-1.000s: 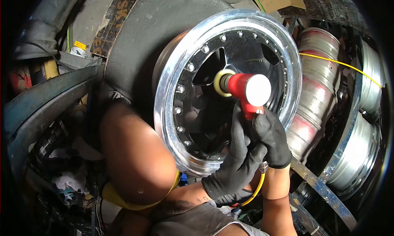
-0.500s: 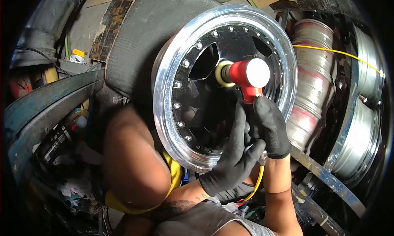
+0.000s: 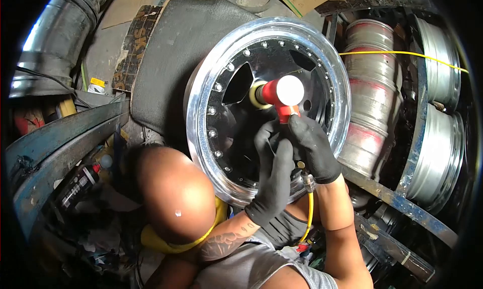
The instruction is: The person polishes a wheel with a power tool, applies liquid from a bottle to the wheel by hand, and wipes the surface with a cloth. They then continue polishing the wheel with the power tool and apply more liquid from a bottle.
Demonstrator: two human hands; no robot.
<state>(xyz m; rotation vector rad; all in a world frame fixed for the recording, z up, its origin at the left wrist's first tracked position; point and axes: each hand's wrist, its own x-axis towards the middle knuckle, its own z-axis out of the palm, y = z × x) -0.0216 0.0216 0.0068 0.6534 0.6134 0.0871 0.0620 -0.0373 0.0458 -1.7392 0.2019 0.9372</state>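
Note:
Before me a wheel rim [image 3: 193, 133] with a bright polished lip and a black, bolt-ringed center stands tilted. A red air polisher [image 3: 271, 94] with a pale yellow pad [image 3: 256, 99] is held over the black face, its pad at or very close to the surface near the hub. My right hand [image 3: 318, 151], in a black glove, is wrapped round the polisher's handle. My left hand [image 3: 274, 178], gloved too, closes in on the handle from the other side, its fingers curled and partly hidden behind it. A yellow air hose [image 3: 310, 208] hangs from the handle's lower end.
A dark ribbed mat [image 3: 171, 53] lies behind the rim. Stacked rims [image 3: 370, 88] and a metal rack [image 3: 416, 143] holding more rims stand at the right. My bare knee [image 3: 176, 188] is close to the rim's lower left. A black bottle [image 3: 78, 186] lies at the left.
The view has shifted, so rim and polisher sit further left. My left hand's fingers, stretched upward before, are now bent in at the handle. My right hand keeps its grip.

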